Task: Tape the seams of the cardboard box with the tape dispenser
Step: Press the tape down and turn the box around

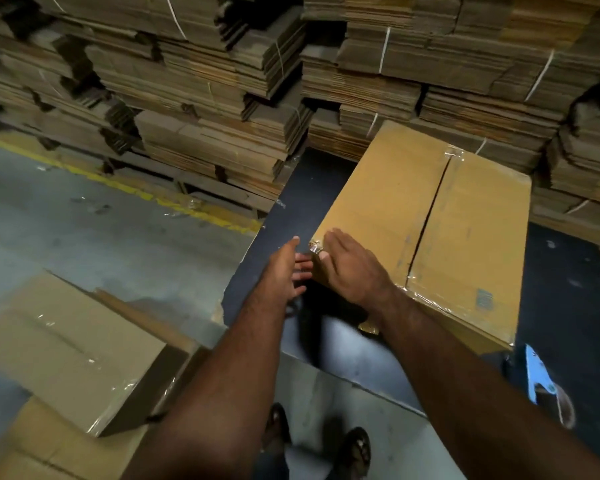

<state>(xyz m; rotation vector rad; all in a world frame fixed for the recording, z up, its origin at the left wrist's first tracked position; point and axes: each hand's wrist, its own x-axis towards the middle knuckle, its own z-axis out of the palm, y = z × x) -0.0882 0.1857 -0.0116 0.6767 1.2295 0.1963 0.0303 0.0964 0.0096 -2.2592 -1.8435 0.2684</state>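
Hands met at the near-left corner of the cardboard box (430, 216) on the dark table (565, 289): right hand (352, 268) flat, smoothing tape; left hand (284, 271) open, grasping nothing. Next move probably needs the tape dispenser (541, 379), lying near-right.
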